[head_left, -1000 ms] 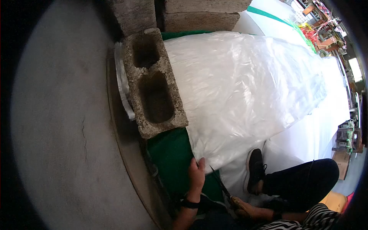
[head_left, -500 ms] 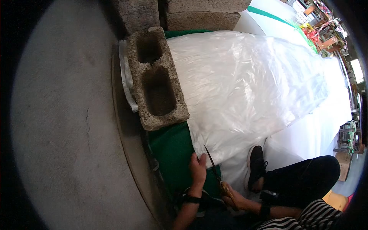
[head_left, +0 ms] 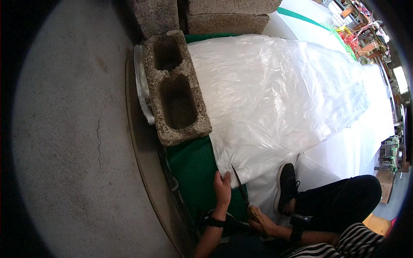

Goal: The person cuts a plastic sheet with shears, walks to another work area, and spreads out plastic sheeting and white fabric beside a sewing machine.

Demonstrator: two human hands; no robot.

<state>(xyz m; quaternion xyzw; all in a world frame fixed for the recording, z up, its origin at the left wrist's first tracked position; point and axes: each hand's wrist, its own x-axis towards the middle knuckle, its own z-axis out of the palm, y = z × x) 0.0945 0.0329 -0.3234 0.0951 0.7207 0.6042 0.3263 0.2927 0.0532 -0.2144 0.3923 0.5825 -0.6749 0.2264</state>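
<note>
My left hand pinches the near edge of a crinkled clear plastic sheet, thumb and fingers at its corner. In my right hand is a cutting tool with a long, thin dark blade and a yellowish handle, my fingers wrapped round the handle. Its blade points away from me and overlaps the sheet's edge just right of my left hand. Beneath this corner lies green fabric. A hollow concrete block weighs down the sheet's left side.
More concrete blocks stand at the top. Bare concrete floor runs along the left, beyond a low raised edge. White sheeting spreads to the right, near my dark shoe. Cluttered shelving fills the far right.
The cutting tool and my right hand have shifted very slightly. My left hand keeps its place at the sheet's edge.
</note>
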